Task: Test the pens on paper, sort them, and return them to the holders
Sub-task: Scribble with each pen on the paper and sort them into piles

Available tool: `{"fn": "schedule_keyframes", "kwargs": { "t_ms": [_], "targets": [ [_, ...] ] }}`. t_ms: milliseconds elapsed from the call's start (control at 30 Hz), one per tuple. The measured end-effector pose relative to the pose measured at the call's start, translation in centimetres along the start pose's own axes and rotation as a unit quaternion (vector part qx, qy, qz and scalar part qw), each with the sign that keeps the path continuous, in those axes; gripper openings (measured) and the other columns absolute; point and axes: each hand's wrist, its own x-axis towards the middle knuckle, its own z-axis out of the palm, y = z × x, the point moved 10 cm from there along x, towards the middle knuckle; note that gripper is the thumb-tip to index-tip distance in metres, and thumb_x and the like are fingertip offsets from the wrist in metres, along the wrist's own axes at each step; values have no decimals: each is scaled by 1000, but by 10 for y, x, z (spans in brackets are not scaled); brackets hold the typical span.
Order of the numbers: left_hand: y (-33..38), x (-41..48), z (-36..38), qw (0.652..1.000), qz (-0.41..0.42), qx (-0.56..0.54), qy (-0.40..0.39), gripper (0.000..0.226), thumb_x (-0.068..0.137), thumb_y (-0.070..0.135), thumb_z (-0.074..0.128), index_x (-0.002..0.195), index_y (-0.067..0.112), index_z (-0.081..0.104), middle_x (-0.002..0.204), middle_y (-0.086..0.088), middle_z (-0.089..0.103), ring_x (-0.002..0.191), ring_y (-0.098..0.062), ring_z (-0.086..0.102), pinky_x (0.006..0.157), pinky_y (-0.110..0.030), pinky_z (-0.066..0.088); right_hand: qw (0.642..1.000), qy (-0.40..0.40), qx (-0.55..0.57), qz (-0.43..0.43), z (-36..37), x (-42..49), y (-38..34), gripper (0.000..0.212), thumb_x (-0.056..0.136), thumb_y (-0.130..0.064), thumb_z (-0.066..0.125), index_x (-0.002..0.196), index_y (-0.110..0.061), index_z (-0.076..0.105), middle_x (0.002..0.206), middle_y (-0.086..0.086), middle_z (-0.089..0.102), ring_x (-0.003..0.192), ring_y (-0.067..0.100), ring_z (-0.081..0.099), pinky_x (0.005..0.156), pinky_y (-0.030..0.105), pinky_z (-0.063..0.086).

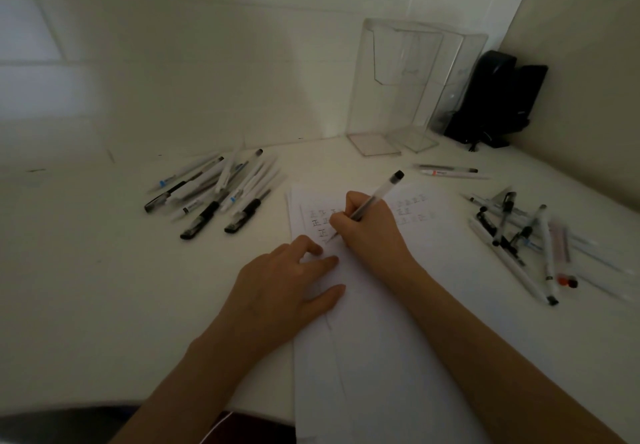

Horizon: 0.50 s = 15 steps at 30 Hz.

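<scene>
R hand (pixel 367 225) clamps clear pen (pixel 372 199), tip on paper (pixel 398 322); L hand (pixel 280 291) lies flat, fingers apart, at paper's left edge.

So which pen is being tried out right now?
Find the white paper in the middle of the desk. The right hand on it grips a clear pen with a black end cap. It is the only pen held, not lying down.
</scene>
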Motion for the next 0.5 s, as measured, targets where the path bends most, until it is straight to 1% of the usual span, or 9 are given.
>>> {"fn": "schedule_keyframes", "kwargs": {
  "t_ms": [100, 167, 233, 267, 333, 400, 500],
  "targets": [
    [0, 0, 0, 1000, -4, -4, -4, 47, 82, 60, 38, 104, 32, 68, 103, 10, 63, 69, -7, 63, 47, -20, 45, 1000, -4, 14, 2, -1, -1, 1, 23, 77, -4, 57, 64, -8, 40, 55, 10, 40, 49, 10, 37, 44, 17, 29],
    [0, 0, -1, 1000, -4, -8, -4, 46, 81, 60, 38, 103, 32, 68, 102, 10, 63, 69, -7, 63, 47, -21, 45, 1000, -13, 15, 2, 2, -2, 1, 19, 78, -4, 57, 66, -6, 43, 56, 12, 44, 48, 9, 40, 45, 17, 32],
    [0, 1, -1, 1000, -3, -17, -4, 45, 81, 59, 38, 102, 32, 68, 101, 10, 63, 68, -8, 63, 47, -22, 47, 1000, -19, 10, 2, 3, -2, 0, 20, 77, -5, 58, 65, -7, 42, 56, 12, 43, 47, 9, 39, 46, 20, 32],
    [0, 1, -1, 1000, -3, -21, -5, 45, 81, 59, 39, 102, 32, 68, 101, 10, 63, 67, -8, 63, 47, -23, 47, 1000, -19, 10, 3, 3, -3, -1, 21, 77, -4, 58, 64, -8, 41, 56, 12, 43, 45, 8, 39, 45, 19, 32],
    [0, 1, 0, 1000, -5, -24, -11, 45, 81, 59, 39, 102, 32, 68, 101, 10, 63, 67, -8, 63, 47, -22, 47, 1000, -20, 15, 2, 3, -3, -1, 23, 77, -3, 59, 64, -9, 41, 54, 9, 43, 40, 1, 39, 43, 13, 32],
    [1, 1, 0, 999, -5, -30, -15, 46, 81, 59, 39, 103, 32, 68, 102, 10, 62, 67, -8, 63, 47, -23, 48, 1000, -23, 9, -3, 3, -4, -3, 24, 77, -3, 59, 63, -9, 40, 52, 6, 41, 41, 2, 38, 43, 13, 31],
    [1, 1, -1, 1000, -3, -26, -14, 46, 81, 59, 39, 103, 32, 68, 101, 10, 63, 66, -8, 63, 45, -23, 47, 1000, -11, 4, -14, 2, -2, -4, 31, 76, -2, 58, 60, -14, 34, 52, 2, 31, 46, 5, 30, 43, 16, 25]
  ]
}}
